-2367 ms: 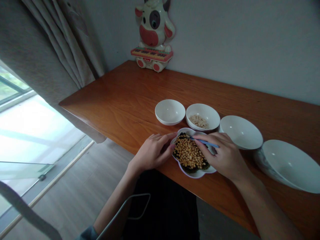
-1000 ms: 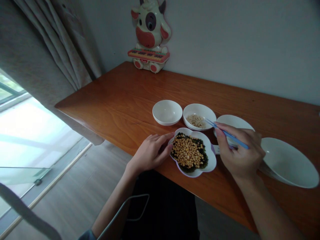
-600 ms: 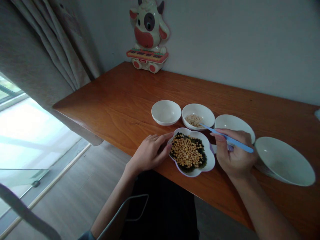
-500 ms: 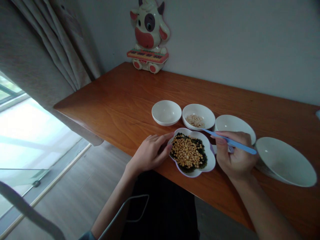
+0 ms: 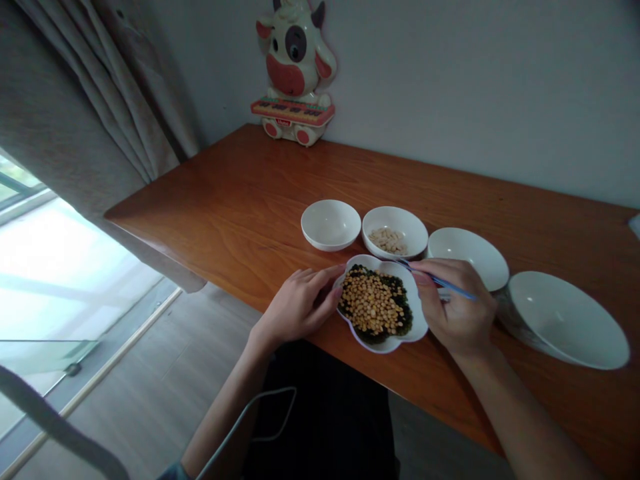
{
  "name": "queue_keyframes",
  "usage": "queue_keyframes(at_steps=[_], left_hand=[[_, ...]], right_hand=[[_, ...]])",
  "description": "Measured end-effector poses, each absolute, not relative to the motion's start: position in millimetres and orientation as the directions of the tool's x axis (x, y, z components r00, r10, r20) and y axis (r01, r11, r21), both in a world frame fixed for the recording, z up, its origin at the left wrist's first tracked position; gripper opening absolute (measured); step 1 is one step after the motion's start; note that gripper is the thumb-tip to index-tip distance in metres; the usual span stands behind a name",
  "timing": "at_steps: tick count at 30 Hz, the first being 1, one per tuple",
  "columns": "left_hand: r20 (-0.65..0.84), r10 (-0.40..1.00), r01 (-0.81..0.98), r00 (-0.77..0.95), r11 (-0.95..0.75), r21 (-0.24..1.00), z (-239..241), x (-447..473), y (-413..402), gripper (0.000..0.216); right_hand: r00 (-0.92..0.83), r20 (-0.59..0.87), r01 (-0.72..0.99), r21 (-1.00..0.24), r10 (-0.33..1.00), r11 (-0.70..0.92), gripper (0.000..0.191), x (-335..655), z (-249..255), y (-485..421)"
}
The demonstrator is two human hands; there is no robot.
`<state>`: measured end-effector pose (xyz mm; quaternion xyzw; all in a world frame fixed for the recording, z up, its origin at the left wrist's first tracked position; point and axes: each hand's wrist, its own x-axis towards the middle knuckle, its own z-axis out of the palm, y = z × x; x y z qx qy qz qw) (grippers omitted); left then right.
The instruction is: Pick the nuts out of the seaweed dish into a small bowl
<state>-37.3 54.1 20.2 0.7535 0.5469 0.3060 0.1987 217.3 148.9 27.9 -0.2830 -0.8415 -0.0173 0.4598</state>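
A flower-shaped white dish (image 5: 417, 325) near the table's front edge holds yellow beans (image 5: 373, 303) over dark green bits. My left hand (image 5: 295, 307) rests against the dish's left rim with its fingers stretched along it, holding nothing. My right hand (image 5: 453, 310) is closed round blue tweezers (image 5: 445, 285), whose tips point left over the dish's far right rim. Just behind the dish, a small white bowl (image 5: 410, 227) contains a few pale seeds (image 5: 387, 239).
An empty small white bowl (image 5: 330, 223) stands left of the seed bowl. Two larger white bowls (image 5: 467, 257) (image 5: 567, 320) stand to the right. A cow-shaped toy keyboard (image 5: 295, 73) sits at the far wall. Curtains (image 5: 90, 100) hang left; the wooden table (image 5: 225, 193) ends above the floor.
My right hand carried the tweezers from the bean dish back to the seed bowl, then came forward again to the dish's far right rim. My left hand stayed put.
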Motion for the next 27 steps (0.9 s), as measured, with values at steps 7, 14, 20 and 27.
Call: queue_keyframes(at_steps=[7, 14, 20, 27], left_hand=[[0.241, 0.947, 0.709, 0.213, -0.32, 0.628, 19.6, -37.2, 54.7, 0.04], [0.237, 0.949, 0.711, 0.207, -0.313, 0.63, 21.3, -37.0, 55.1, 0.04], [0.237, 0.95, 0.71, 0.203, -0.309, 0.633, 22.0, -36.6, 54.6, 0.039], [0.226, 0.952, 0.709, 0.207, -0.305, 0.636, 21.6, -36.7, 54.8, 0.039]], right_hand=[[-0.4, 0.791, 0.446, -0.272, 0.462, 0.853, 0.035, 216.0, 21.4, 152.4], [-0.37, 0.753, 0.435, -0.377, 0.544, 0.818, 0.027, 217.4, 14.1, 150.7], [-0.355, 0.742, 0.454, -0.395, 0.569, 0.799, 0.018, 216.8, 15.3, 148.9], [-0.376, 0.723, 0.444, -0.408, 0.579, 0.798, 0.018, 217.3, 16.3, 147.1]])
